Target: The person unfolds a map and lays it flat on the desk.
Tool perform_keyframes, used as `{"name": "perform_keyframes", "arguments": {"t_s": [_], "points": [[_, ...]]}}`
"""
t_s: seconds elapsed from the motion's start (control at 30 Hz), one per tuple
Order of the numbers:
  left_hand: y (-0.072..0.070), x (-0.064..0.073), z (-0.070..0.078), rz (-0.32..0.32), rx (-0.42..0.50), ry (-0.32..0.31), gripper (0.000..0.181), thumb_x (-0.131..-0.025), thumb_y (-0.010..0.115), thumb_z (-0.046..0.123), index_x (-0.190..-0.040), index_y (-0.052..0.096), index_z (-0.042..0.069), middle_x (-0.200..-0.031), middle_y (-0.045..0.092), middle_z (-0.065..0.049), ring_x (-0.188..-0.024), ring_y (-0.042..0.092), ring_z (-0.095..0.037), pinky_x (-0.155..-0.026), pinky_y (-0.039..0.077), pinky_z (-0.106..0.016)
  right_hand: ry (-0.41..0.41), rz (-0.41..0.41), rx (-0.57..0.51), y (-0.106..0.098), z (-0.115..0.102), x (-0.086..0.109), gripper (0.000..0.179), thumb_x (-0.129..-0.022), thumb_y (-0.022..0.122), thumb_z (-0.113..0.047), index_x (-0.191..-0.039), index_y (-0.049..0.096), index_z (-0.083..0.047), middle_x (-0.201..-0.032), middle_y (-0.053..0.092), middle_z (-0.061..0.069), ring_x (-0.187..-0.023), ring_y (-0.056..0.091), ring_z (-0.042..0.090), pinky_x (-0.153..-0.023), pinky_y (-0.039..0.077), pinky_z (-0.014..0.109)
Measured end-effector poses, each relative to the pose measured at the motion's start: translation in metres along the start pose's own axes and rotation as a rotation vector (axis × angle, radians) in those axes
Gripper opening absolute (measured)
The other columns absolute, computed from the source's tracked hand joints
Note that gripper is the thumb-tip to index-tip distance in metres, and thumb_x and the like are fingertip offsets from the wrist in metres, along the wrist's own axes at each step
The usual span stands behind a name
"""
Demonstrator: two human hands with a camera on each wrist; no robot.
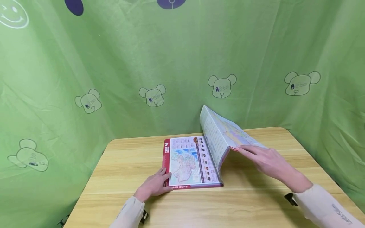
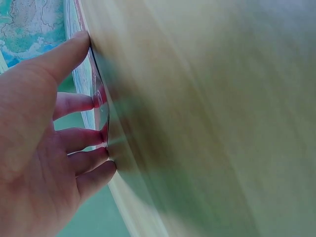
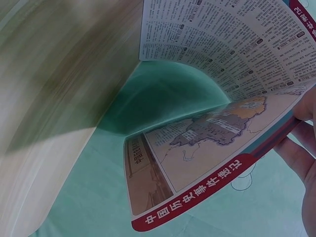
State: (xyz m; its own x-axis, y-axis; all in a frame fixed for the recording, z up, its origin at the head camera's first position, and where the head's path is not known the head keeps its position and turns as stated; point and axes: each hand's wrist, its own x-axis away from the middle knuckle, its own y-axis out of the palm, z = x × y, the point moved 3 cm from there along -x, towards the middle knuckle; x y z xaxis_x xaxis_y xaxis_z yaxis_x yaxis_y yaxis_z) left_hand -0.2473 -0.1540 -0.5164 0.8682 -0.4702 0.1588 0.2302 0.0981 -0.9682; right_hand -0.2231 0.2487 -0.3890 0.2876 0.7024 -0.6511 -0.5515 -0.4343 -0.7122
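The red strip of a folded map sheet (image 1: 185,164) is marked in white Chinese characters, "中国历史事件速记", as the sheet is held partly raised on a wooden tabletop (image 1: 119,171). The raised fold is pinched at its near edge between the thumb and fingers of a right hand (image 1: 271,161). The near left corner of the flat panel is touched by a left hand (image 1: 155,183), its fingers set apart along the edges. A map is printed on the flat panel, which is bordered in red at the left; the white lettering there is too small to be read with certainty. Dense columns of small text are carried by one raised panel, a coloured map by the next. Dark letters are printed on the right sleeve (image 1: 322,205) but cannot be made out. The light, grained tabletop is finished with rounded far corners and is backed by a green curtain (image 1: 182,47), patterned with outlined bear heads (image 1: 221,87), their small lettering unclear. A winking, smiling face (image 1: 12,14) is printed at the curtain's upper left.
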Motion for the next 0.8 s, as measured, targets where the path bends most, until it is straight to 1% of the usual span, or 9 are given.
{"name": "perform_keyframes", "arguments": {"t_s": [0.1,0.27,0.5,0.7,0.8], "points": [[-0.002,0.002,-0.002,0.001,0.007,0.002,0.068,-0.088,0.060,0.051,-0.140,0.046,0.010,-0.149,0.031,-0.021,-0.138,0.025,-0.036,-0.104,0.036,-0.050,0.002,0.003,0.006,0.000,0.001,0.002,0.047,-0.095,0.024,-0.009,-0.122,0.063,-0.009,-0.110,0.065,0.008,-0.080,0.065,0.026,-0.033,0.035,0.022],[-0.003,0.005,-0.006,0.000,0.014,0.005,0.067,-0.088,0.061,0.049,-0.140,0.047,0.009,-0.149,0.031,-0.021,-0.138,0.026,-0.036,-0.103,0.036,-0.051,0.004,0.000,0.015,-0.001,0.002,0.005,0.047,-0.095,0.024,-0.009,-0.122,0.063,-0.009,-0.110,0.065,0.007,-0.080,0.065,0.025,-0.032,0.034,0.022],[-0.004,0.007,-0.011,-0.005,0.018,0.000,0.067,-0.087,0.062,0.049,-0.140,0.047,0.010,-0.149,0.031,-0.022,-0.138,0.025,-0.036,-0.103,0.035,-0.053,-0.011,0.055,0.014,-0.002,0.003,0.007,0.046,-0.096,0.026,-0.009,-0.121,0.064,-0.010,-0.108,0.066,0.007,-0.074,0.066,0.026,-0.031,0.032,0.021],[-0.003,0.009,-0.017,-0.006,0.022,-0.004,0.068,-0.087,0.062,0.050,-0.140,0.047,0.010,-0.149,0.030,-0.021,-0.138,0.025,-0.036,-0.104,0.034,-0.052,0.010,0.022,0.028,-0.004,0.005,0.010,0.047,-0.097,0.024,-0.011,-0.122,0.063,-0.010,-0.110,0.066,0.006,-0.080,0.066,0.027,-0.033,0.038,0.026],[-0.003,0.010,-0.019,-0.005,0.031,-0.003,0.068,-0.087,0.062,0.050,-0.140,0.047,0.009,-0.149,0.030,-0.021,-0.138,0.024,-0.036,-0.104,0.034,-0.052,-0.001,0.039,0.032,-0.004,0.005,0.011,0.045,-0.098,0.025,-0.011,-0.121,0.064,-0.010,-0.109,0.066,0.007,-0.080,0.066,0.027,-0.034,0.040,0.028]]}}
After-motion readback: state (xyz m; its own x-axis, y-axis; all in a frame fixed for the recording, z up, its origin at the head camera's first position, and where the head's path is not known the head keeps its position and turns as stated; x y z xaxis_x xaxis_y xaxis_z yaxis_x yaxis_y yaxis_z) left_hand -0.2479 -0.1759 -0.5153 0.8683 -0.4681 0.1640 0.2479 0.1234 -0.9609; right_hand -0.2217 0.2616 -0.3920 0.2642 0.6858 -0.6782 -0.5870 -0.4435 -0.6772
